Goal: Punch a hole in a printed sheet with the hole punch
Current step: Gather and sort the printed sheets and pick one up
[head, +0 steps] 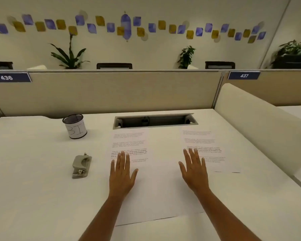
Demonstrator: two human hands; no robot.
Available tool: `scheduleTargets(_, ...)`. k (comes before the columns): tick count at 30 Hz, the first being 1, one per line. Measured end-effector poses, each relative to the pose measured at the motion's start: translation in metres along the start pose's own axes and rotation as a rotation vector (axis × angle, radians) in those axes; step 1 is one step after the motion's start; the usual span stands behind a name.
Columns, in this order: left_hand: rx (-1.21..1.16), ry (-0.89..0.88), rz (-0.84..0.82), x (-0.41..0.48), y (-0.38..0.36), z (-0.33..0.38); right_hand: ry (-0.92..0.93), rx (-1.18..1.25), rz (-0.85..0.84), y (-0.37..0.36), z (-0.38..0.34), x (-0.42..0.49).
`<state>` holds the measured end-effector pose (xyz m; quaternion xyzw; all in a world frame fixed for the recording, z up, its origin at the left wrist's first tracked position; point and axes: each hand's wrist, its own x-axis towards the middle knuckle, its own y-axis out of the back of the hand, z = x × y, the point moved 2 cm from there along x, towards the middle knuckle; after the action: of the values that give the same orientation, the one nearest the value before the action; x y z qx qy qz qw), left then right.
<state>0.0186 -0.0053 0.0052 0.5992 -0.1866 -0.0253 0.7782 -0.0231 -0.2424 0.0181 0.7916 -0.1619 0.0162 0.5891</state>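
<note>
Spanning the whole lower frame, white desk; near edge cut off by the frame. Two printed sheets: left sheet at centre, large, text blurred and unreadable; right sheet at centre right, text equally illegible. Left hand, palm down, fingers spread, flat over left sheet. Right hand, palm down, fingers spread, tips over the right sheet's edge; contact uncertain. Hole punch, grey, centre left, apart from both hands. Mesh cup, upper left, label partly legible.
</note>
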Motion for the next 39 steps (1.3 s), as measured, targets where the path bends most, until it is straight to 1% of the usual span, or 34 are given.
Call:
scheduleTargets(1,-0.023,0.005,-0.023,-0.001,-0.004,-0.001,-0.012,0.006,0.019,-0.006,0.003,-0.003)
scheduleTargets(3,0.015,0.031,-0.096,-0.004,-0.009,-0.005,-0.016,-0.026,0.037,-0.016,0.005,-0.009)
scheduleTargets(4,0.052,0.05,-0.099,-0.007,-0.01,-0.007,-0.033,-0.017,-0.013,-0.021,0.006,-0.012)
scheduleTargets(7,0.108,0.006,-0.134,-0.01,-0.02,-0.012,-0.057,-0.008,-0.026,-0.032,0.008,-0.017)
scheduleTargets(9,0.118,0.034,-0.158,-0.011,-0.024,-0.015,-0.074,-0.036,-0.063,-0.038,0.008,-0.02)
scheduleTargets(11,0.086,0.079,-0.163,-0.01,-0.024,-0.015,-0.107,-0.043,-0.152,-0.046,0.013,-0.022)
scheduleTargets(13,0.027,0.086,-0.178,-0.006,-0.03,-0.017,-0.127,-0.03,-0.184,-0.049,0.016,-0.021)
scheduleTargets(14,0.019,0.1,-0.231,-0.006,-0.034,-0.02,-0.124,-0.028,-0.182,-0.049,0.017,-0.021)
scheduleTargets(17,0.043,0.15,-0.247,-0.007,-0.036,-0.022,-0.12,-0.015,-0.16,-0.049,0.017,-0.023)
scheduleTargets(20,-0.004,0.226,-0.169,-0.01,-0.029,-0.017,-0.129,0.019,-0.132,-0.048,0.017,-0.024)
scheduleTargets(22,-0.011,0.252,-0.081,-0.009,-0.026,-0.017,-0.135,0.033,-0.118,-0.048,0.016,-0.024)
scheduleTargets(24,0.031,0.287,-0.129,-0.007,-0.028,-0.018,-0.139,0.025,-0.098,-0.047,0.015,-0.025)
scheduleTargets(27,0.014,0.366,-0.183,0.001,-0.026,-0.017,-0.144,0.059,-0.063,-0.047,0.015,-0.025)
scheduleTargets(30,-0.136,0.469,-0.179,0.009,-0.015,-0.015,-0.141,0.09,-0.041,-0.047,0.015,-0.025)
scheduleTargets(33,-0.506,0.65,-0.068,0.017,-0.006,-0.022,-0.144,0.112,-0.005,-0.047,0.014,-0.025)
scheduleTargets(35,-0.712,0.716,-0.005,0.021,0.001,-0.029,-0.134,0.122,0.012,-0.046,0.014,-0.025)
scheduleTargets(37,-0.816,0.708,0.005,0.026,0.01,-0.032,-0.124,0.153,0.017,-0.044,0.014,-0.025)
scheduleTargets(39,-0.871,0.65,0.04,0.035,0.025,-0.029,-0.125,0.244,0.036,-0.041,0.014,-0.025)
